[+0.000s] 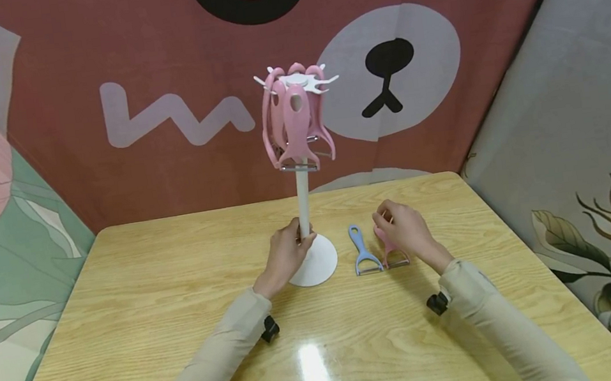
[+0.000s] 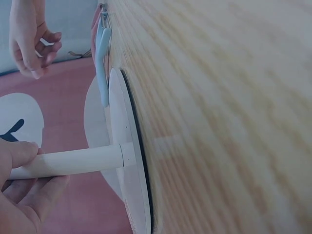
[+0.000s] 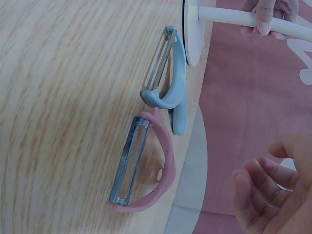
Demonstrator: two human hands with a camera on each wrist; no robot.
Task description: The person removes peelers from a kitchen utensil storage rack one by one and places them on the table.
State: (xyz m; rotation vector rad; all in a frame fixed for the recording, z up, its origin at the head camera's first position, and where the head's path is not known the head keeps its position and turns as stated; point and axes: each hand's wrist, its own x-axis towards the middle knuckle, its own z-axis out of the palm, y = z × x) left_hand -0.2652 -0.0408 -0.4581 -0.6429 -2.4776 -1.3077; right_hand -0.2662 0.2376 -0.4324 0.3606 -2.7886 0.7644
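My left hand point(image 1: 285, 252) grips the white pole point(image 1: 304, 203) of a stand low down, just above its round base point(image 1: 323, 264). Several pink peelers point(image 1: 296, 121) hang from the white hooks at the top. On the table to the right of the base lie a blue peeler point(image 1: 360, 245) and a pink peeler point(image 1: 388, 249), side by side. Over the pink one's handle hovers my right hand point(image 1: 408, 230). In the right wrist view the right hand point(image 3: 278, 195) holds nothing, its fingers loosely curled and apart from the pink peeler point(image 3: 168, 165).
The wooden table point(image 1: 178, 278) ends at the back against a red cloth point(image 1: 176, 175) with a cartoon face. A grey printed cloth point(image 1: 582, 135) hangs on the right, and a green and pink one point(image 1: 46, 205) on the left.
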